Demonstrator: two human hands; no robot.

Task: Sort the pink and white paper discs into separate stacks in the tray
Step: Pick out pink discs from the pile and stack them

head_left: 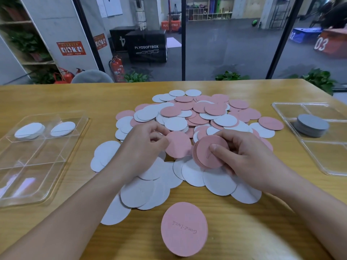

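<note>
My hands: left hand point(142, 145) pinches one pink disc point(178, 144), right hand point(242, 156) grips a pink stack point(210, 152), I'd guess batching before the 9 o'clock tray point(62, 169).

Black box point(148, 46) beyond the table point(56, 94) reads "PLYOSOFTBOX"; behind it to its left a black box point(120, 39) shows "4". Orange box point(170, 25) behind it reads "PLYOSOFTBOX", partly hidden. Far right of it, blue box point(302, 34) "02", orange-red box point(330, 45) "03". Near pink disc point(184, 228) has handwriting, upside down, seemingly "Good luck".
</note>
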